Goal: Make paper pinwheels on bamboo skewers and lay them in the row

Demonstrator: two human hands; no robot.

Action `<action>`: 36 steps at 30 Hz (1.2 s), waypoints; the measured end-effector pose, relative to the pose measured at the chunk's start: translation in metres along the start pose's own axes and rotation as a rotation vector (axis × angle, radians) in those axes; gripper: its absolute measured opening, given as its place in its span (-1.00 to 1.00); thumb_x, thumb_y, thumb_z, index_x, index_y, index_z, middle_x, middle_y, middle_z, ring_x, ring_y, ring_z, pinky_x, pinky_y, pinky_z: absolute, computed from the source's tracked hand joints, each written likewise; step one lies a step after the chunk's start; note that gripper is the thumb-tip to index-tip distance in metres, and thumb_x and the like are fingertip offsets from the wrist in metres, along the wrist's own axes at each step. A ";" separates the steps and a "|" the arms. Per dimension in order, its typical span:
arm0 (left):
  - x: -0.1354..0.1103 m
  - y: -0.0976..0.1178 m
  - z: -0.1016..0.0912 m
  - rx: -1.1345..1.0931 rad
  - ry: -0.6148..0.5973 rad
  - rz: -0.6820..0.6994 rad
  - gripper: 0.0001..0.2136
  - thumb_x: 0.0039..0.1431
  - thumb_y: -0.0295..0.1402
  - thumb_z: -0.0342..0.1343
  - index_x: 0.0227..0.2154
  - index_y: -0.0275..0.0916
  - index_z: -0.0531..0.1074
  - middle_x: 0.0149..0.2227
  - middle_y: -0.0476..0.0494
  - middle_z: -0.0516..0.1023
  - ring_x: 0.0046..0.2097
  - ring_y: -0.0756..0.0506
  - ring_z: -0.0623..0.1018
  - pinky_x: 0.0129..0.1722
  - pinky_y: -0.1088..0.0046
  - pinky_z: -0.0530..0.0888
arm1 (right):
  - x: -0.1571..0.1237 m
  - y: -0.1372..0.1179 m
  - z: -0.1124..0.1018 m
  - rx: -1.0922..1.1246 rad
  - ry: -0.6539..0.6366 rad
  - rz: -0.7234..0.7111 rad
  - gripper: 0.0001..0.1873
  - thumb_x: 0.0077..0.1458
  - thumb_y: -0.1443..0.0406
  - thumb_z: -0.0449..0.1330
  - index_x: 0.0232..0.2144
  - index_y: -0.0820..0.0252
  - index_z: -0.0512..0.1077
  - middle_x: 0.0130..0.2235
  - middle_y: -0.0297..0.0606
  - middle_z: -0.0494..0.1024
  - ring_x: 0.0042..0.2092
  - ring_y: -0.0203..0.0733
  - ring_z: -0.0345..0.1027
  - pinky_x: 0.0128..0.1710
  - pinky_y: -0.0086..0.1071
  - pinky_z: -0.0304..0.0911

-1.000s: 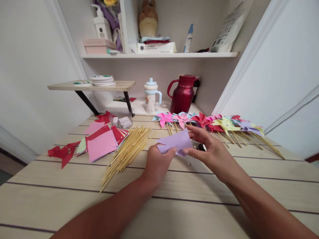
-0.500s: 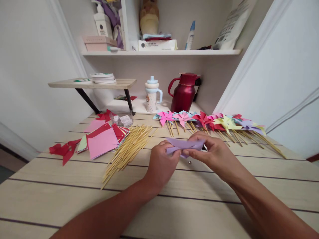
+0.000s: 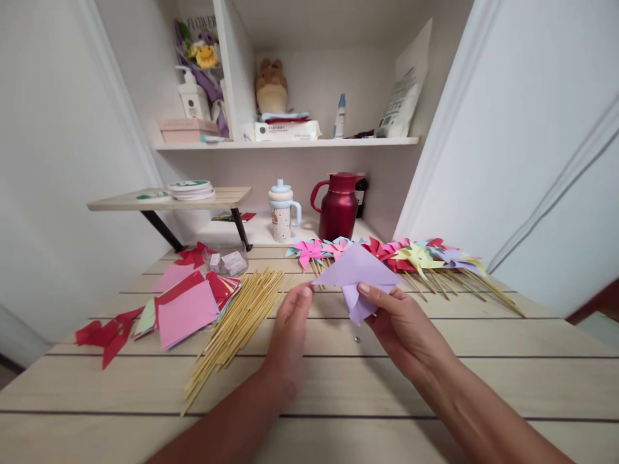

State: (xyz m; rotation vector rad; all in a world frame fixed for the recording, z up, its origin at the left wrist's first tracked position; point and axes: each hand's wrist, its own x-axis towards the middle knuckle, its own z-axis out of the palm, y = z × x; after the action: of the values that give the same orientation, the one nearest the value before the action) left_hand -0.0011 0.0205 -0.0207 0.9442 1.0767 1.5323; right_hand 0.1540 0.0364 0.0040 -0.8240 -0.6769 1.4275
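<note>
Held up over the table is a folded purple sheet of paper (image 3: 355,267), with a triangular flap on top and a narrower folded piece hanging below. My right hand (image 3: 403,322) is closed on its lower right part, thumb in front and fingers behind. At the paper's left corner, my left hand (image 3: 290,335) has its fingers extended, fingertips at the tip and the thumb apart from the sheet. A bundle of thin wooden sticks (image 3: 236,328) lies left of my left hand. Paper pinwheels on sticks (image 3: 418,256) lie in a row behind the purple paper.
Square paper sheets (image 3: 188,316) and red cut paper (image 3: 110,332) lie on the left. Near them sits a clear container of small packets (image 3: 227,262). Behind stand a cup (image 3: 281,212), a red jug (image 3: 338,209) and a small raised shelf (image 3: 225,196). A screw (image 3: 356,339) shows in the tabletop.
Both hands were gripping the purple paper edge-on; now its broad face is turned toward me. My left hand has loosened from it, and my view has tilted up and shifted right.
</note>
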 end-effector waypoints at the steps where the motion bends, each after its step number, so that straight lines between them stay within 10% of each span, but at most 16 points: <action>1: -0.002 -0.001 0.002 -0.005 -0.072 -0.009 -0.61 0.19 -0.01 0.13 -0.12 -0.19 0.57 0.03 -0.23 0.56 0.11 -0.23 0.46 0.10 0.25 0.33 | 0.000 0.001 0.001 0.031 0.016 0.010 -0.66 -0.24 0.31 0.53 -0.32 0.16 0.60 -0.27 -0.35 0.65 -0.29 -0.29 0.43 -0.32 -0.46 0.33; 7: -0.011 -0.006 0.013 -0.111 -0.346 -0.010 -0.59 0.17 -0.10 0.21 -0.01 -0.25 0.51 0.00 -0.27 0.58 0.02 -0.20 0.50 0.09 0.26 0.34 | -0.004 0.010 0.004 0.036 -0.010 0.025 -0.64 -0.23 0.29 0.53 -0.29 0.22 0.61 -0.26 -0.26 0.66 -0.27 -0.25 0.46 -0.28 -0.43 0.34; 27: -0.008 0.003 0.010 -0.096 -0.050 -0.071 -0.76 -0.01 -0.20 0.33 -0.47 -0.32 0.56 -0.44 -0.09 0.56 -0.40 0.00 0.45 -0.32 0.49 0.38 | -0.016 0.017 0.008 -0.066 -0.129 0.118 -0.75 -0.03 0.15 0.43 -0.34 0.19 0.59 -0.31 -0.27 0.62 -0.31 -0.24 0.41 -0.26 -0.37 0.35; 36: 0.006 0.002 -0.005 -0.189 0.056 -0.113 -0.71 -0.08 -0.17 0.37 -0.44 -0.33 0.56 -0.35 -0.16 0.59 -0.32 -0.05 0.50 -0.26 0.43 0.39 | -0.009 -0.002 -0.010 -0.545 -0.135 -0.463 -0.65 0.13 0.22 0.30 -0.01 -0.13 0.45 -0.16 -0.33 0.43 -0.16 -0.18 0.36 -0.12 -0.26 0.30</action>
State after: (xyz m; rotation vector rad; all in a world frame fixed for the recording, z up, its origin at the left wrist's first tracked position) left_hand -0.0071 0.0256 -0.0200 0.7035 0.9874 1.5439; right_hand 0.1626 0.0264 0.0003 -0.9120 -1.3030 0.8872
